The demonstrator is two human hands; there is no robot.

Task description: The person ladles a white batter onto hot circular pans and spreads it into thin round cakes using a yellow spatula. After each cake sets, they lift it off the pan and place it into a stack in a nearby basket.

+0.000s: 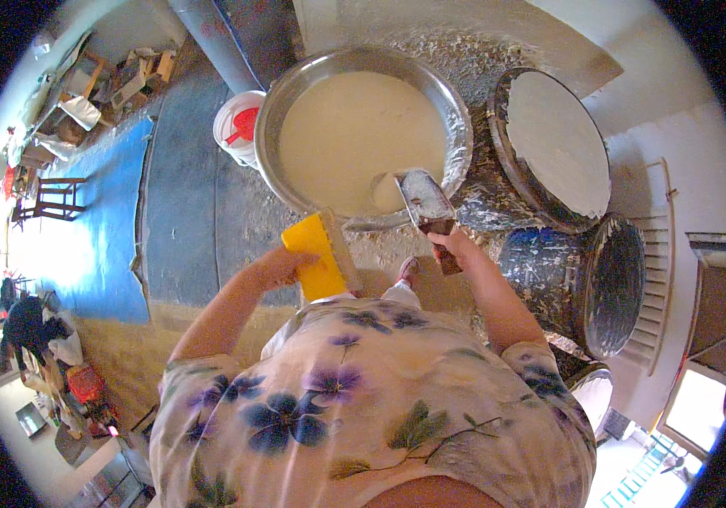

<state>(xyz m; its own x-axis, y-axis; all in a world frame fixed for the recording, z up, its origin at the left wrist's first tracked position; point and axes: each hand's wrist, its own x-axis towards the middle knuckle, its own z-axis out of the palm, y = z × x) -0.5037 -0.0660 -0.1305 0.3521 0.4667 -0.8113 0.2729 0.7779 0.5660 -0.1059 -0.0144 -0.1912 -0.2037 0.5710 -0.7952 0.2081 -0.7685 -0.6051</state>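
My left hand (pixel 276 267) grips a flat yellow scraper (pixel 316 258) with a pale, coated edge along its right side. My right hand (pixel 458 245) is closed round the dark brown handle of a scoop-like tool (pixel 425 201), whose grey face is smeared with white. That tool extends over the near right rim of a wide metal basin (pixel 266 140). Creamy off-white liquid (pixel 354 127) fills much of the basin. Beside the tool's tip, a pale round shape (pixel 387 193) shows in the liquid; I cannot tell what it is. The scraper is just outside the basin's near rim.
A white bucket (pixel 226 127) with a red item inside touches the basin's left side. At right stand a splattered drum with a white top (pixel 556 144) and another dark drum (pixel 617 284). A blue sheet (pixel 105 229) and a wooden stool (pixel 58 199) are far left.
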